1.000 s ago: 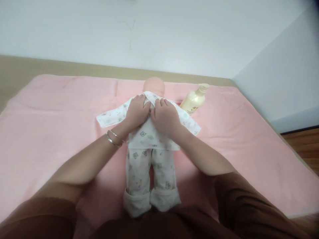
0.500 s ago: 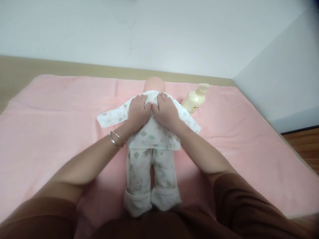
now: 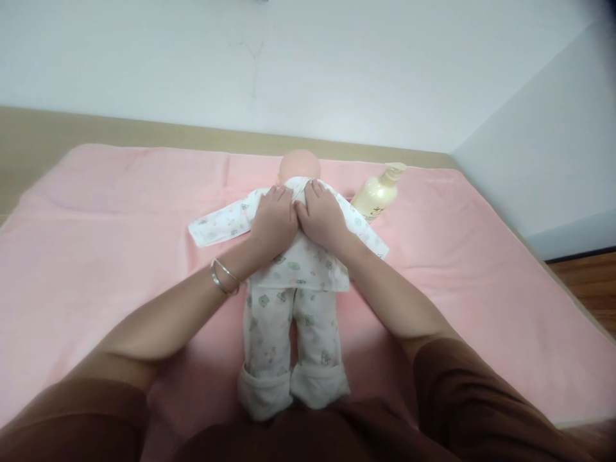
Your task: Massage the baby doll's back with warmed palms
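A baby doll (image 3: 299, 165) lies on a pink blanket (image 3: 120, 256), its bald head away from me. It wears a white patterned top (image 3: 308, 269) and matching trousers (image 3: 274, 327) with turned-up cuffs. My left hand (image 3: 276, 220) rests flat on the left side of the doll's upper body, fingers pointing toward the head. Beside it, my right hand (image 3: 321, 217) lies flat on the right side, its thumb reaching to the middle. Both hands press on the cloth without gripping it. The doll's sleeves spread out to either side.
A cream pump bottle (image 3: 378, 194) lies tilted on the blanket, by the doll's right-hand sleeve in view. Behind the blanket runs a tan surface edge (image 3: 192, 135) against a white wall (image 3: 337, 77). Brown wooden floor (image 3: 590, 289) shows at far right.
My left hand has shifted slightly right, toward the middle of the doll's body, closer to my right hand. My right hand stays nearly in place.
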The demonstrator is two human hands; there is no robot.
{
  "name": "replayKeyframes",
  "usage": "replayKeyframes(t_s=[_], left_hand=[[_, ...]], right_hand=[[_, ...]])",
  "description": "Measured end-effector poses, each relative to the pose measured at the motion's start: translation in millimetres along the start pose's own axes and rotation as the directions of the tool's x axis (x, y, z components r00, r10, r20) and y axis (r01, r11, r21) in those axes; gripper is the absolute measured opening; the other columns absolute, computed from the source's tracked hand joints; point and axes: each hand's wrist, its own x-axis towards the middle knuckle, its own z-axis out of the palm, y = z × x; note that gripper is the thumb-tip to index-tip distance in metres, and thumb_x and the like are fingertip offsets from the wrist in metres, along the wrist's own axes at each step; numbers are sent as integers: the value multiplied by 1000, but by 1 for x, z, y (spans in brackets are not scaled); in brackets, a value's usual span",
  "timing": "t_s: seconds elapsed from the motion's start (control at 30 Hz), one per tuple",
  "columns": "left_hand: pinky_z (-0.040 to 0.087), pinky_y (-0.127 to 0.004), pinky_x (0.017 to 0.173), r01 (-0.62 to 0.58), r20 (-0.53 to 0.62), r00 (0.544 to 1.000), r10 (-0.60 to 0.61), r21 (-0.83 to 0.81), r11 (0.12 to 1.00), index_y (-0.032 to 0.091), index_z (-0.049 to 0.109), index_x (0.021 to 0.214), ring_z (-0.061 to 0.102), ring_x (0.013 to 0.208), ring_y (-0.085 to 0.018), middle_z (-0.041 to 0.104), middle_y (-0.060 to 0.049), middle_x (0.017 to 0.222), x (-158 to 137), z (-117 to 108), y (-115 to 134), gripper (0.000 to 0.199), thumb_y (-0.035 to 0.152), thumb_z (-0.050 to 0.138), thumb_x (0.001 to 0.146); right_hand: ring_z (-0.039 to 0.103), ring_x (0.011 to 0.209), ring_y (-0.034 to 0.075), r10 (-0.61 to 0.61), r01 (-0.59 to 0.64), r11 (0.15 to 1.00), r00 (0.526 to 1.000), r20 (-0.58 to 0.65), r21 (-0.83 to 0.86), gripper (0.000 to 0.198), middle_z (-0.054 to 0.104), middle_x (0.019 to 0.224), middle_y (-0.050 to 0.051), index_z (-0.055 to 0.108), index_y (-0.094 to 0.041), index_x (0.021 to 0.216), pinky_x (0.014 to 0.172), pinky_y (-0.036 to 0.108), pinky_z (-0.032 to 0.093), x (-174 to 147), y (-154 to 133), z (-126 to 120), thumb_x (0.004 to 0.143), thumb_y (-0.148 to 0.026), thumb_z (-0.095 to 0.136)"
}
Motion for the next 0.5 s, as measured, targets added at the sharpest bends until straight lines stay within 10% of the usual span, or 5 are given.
replayKeyframes(t_s=[0.27,0.5], left_hand=[[40,-54,119,-116,76,990,115,13,993,10,61,109,57,125,-32,65,-21,126,7,-9,-6,37,20,28,97],[50,-50,105,55,135,990,-49,-41,998,12,61,111,61,109,-31,68,-18,114,24,-10,-24,42,38,31,98]], right_hand=[[54,136,35,-22,15,990,999,-48,-142,55,58,143,27,48,6,143,118,47,40,-13,-14,-6,104,-27,26],[59,129,33,-34,37,979,999,21,-202,48,65,134,25,58,1,130,111,43,46,-23,-27,-20,105,-28,29]])
